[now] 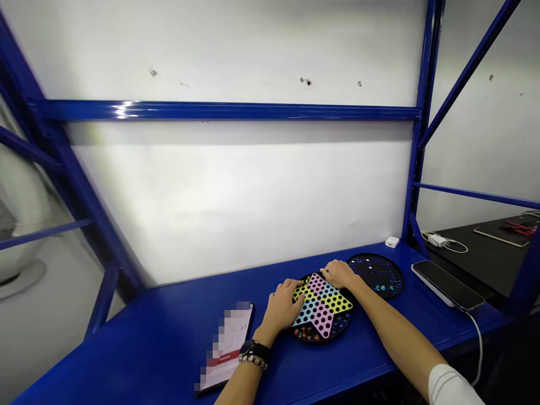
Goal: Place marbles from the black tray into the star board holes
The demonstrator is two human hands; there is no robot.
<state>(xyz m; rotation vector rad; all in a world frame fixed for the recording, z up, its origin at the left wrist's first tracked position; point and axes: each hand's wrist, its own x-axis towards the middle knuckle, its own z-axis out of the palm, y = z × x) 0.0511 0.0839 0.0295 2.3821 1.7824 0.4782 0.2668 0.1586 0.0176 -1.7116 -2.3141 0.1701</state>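
Our left hand (280, 305) and right hand (338, 274) lie apart, open on the Chinese checkers board (323, 318) at lower centre-right; it looks light and stiff, marbles (307, 333) loose, so we'd hold its black rim (333, 333)

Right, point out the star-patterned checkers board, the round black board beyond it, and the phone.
star-patterned checkers board (321, 319), head view, pink star arm
round black board (377, 274), head view, dotted face
phone (447, 285), head view, dark screen

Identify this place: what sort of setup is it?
Probably a makeshift work bay in a workshop or lab, not a home: a blue steel shelving frame forms the bench, a phone lies on it, and a charger sits on the dark surface alongside.
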